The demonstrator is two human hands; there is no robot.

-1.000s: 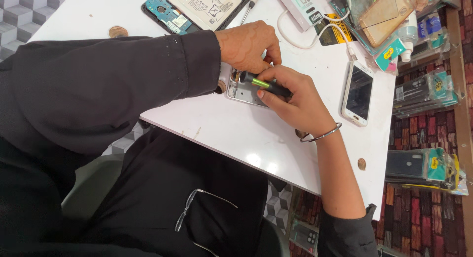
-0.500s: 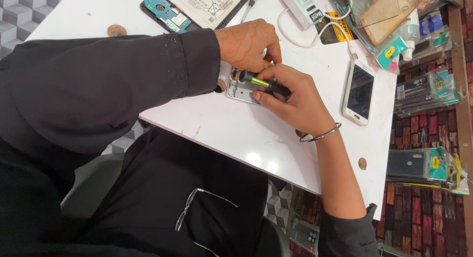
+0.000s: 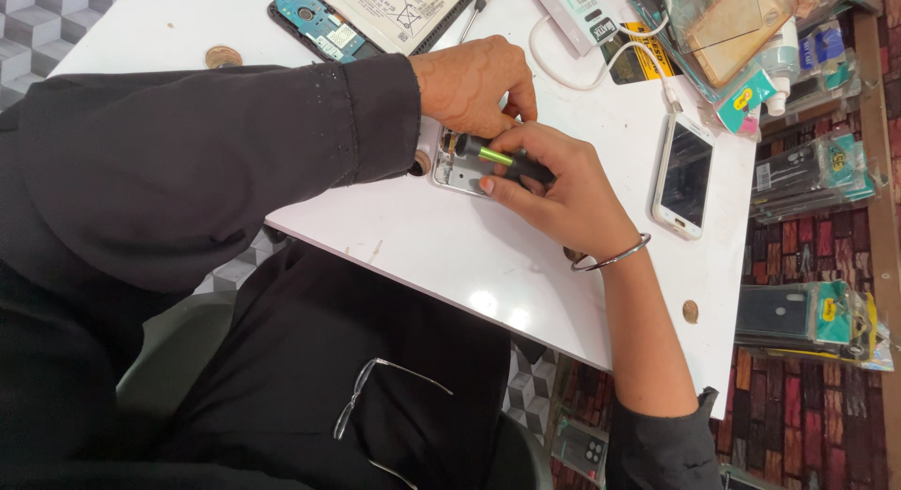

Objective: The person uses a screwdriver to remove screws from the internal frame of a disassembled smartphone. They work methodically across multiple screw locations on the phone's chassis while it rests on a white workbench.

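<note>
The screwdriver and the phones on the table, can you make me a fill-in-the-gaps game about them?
1. The right hand holds a black screwdriver with a ____ stripe.
2. The left hand steadies the opened phone lying on the ____ table.
3. The white phone beside the right hand lies with its screen facing ____.
4. The right wrist wears a thin metal ____.

Missing words: green; white; up; bangle

bare table near front edge; white phone right, opened tablet behind.
</note>
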